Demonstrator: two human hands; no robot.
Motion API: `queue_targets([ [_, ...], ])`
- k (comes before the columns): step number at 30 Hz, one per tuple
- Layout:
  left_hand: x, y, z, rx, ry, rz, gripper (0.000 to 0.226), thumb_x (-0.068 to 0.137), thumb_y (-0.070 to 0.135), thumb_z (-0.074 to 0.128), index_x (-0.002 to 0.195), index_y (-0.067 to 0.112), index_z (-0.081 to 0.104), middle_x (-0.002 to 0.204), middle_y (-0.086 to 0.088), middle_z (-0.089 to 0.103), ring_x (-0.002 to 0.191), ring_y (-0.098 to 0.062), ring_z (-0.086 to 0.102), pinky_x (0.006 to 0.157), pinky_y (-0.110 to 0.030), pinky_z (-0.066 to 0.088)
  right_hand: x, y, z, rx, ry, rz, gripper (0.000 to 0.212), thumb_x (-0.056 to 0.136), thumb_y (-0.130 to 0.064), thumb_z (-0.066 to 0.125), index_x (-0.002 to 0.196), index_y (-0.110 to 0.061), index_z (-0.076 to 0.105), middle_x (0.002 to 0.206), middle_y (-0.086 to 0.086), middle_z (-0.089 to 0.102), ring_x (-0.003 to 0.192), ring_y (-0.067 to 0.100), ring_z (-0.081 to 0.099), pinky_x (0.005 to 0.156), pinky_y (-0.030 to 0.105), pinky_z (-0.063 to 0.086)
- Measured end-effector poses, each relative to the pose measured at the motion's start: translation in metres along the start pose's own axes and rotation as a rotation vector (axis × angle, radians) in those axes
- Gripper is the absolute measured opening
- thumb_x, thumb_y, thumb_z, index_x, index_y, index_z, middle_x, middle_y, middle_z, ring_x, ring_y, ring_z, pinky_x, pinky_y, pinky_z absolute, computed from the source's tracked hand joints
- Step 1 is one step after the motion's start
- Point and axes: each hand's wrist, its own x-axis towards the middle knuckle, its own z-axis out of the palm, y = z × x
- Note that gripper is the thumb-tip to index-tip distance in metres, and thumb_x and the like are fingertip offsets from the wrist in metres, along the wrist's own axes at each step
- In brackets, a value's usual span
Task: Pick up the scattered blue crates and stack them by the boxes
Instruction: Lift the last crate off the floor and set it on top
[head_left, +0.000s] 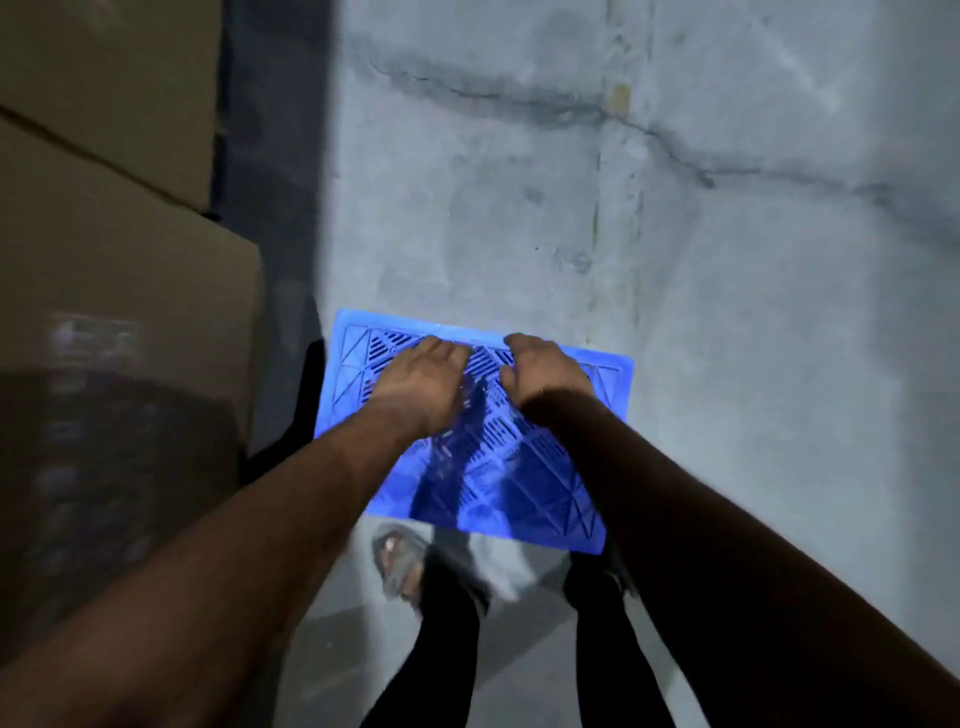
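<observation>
Nearest the camera, two bare forearms reach forward and down from the bottom corners of the view, and between them black-trousered legs stand on the floor (727, 312). One foot in a grey sandal (397, 564) shows on the left side, just near of the crate; the other foot is hidden by the right forearm and the crate's corner.

Beyond the feet lies a blue crate (524, 483), seen bottom-up so that its ribbed, slotted base faces the camera. It sits at a slight angle, its near edge just over the toes and its far edge toward open concrete. Whether it rests on the floor or hangs slightly lifted cannot be told.

Both hands are on the crate's far half. The left hand (415, 382) lies palm down with fingers curled toward the far rim; the right hand (545, 371) is beside it, just apart, fingers likewise bent over the slotted base. They appear to be grasping the crate near its far edge, though motion blur hides the fingertips.

To the left, brown cardboard boxes (104, 218) are stacked, rising out of the frame, with a dark gap between them and the crate. Farther off, the grey concrete floor shows cracks and stains.
</observation>
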Motion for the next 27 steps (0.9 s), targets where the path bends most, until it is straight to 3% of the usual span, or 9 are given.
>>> queue_targets([
  [6,0.132,-0.034,0.094,0.056,-0.012,-0.022,0.069,0.095,0.038,0.048,0.153,0.012,0.021,0.16,-0.01,0.024,0.147,-0.027,0.021,0.119,-0.039,0.018,0.097,0.052,0.095,-0.111,0.079,-0.007,0.045,0.099,-0.033,0.043,0.141,-0.017,0.041,0.141,0.008,0.049,0.13,0.029,0.044,0.106,0.047,0.034],
  [9,0.15,-0.041,0.105,-0.046,0.086,-0.017,0.044,0.095,0.031,0.05,0.135,0.014,0.049,0.134,-0.016,0.055,0.124,-0.035,0.046,0.103,-0.04,0.036,0.113,0.069,0.104,-0.157,0.142,-0.07,0.041,0.097,-0.028,0.046,0.137,-0.022,0.047,0.131,0.007,0.055,0.123,0.029,0.046,0.099,0.044,0.036],
  [12,0.148,-0.042,0.097,-0.146,0.099,-0.051,0.03,0.093,0.03,0.056,0.12,0.019,0.06,0.118,-0.011,0.06,0.115,-0.032,0.049,0.096,-0.041,0.037,0.113,0.07,0.084,-0.026,0.089,-0.126,0.032,0.092,-0.023,0.055,0.124,-0.018,0.058,0.12,0.01,0.059,0.118,0.031,0.047,0.095,0.041,0.042],
  [18,0.095,-0.034,0.033,-0.306,0.175,0.057,0.035,0.079,0.03,0.076,0.112,0.018,0.067,0.109,-0.008,0.066,0.109,-0.028,0.056,0.094,-0.037,0.043,0.059,0.056,0.008,-0.096,0.068,-0.28,0.034,0.083,-0.035,0.068,0.114,-0.025,0.059,0.116,0.005,0.063,0.11,0.029,0.059,0.085,0.038,0.047],
  [23,0.052,-0.006,-0.009,-0.312,0.111,0.09,0.023,0.076,0.033,0.078,0.094,0.025,0.068,0.093,0.004,0.066,0.09,-0.021,0.062,0.078,-0.033,0.048,0.015,0.043,-0.037,-0.221,0.001,-0.397,0.035,0.077,-0.038,0.072,0.106,-0.026,0.057,0.115,0.0,0.063,0.105,0.028,0.06,0.069,0.033,0.036],
  [25,0.041,0.005,-0.008,-0.271,0.079,0.085,0.02,0.076,0.039,0.077,0.086,0.027,0.065,0.083,0.01,0.063,0.083,-0.017,0.062,0.072,-0.029,0.046,0.006,0.042,-0.042,-0.206,-0.071,-0.384,0.036,0.072,-0.038,0.075,0.1,-0.027,0.056,0.108,-0.001,0.064,0.101,0.027,0.06,0.066,0.031,0.032],
  [27,0.034,0.011,-0.002,-0.271,-0.027,0.033,0.029,0.073,0.059,0.069,0.078,0.031,0.062,0.074,0.013,0.062,0.077,-0.011,0.06,0.069,-0.027,0.045,-0.001,0.042,-0.042,-0.203,-0.158,-0.372,0.036,0.069,-0.036,0.078,0.096,-0.027,0.057,0.097,-0.003,0.065,0.096,0.026,0.061,0.065,0.03,0.032],
])
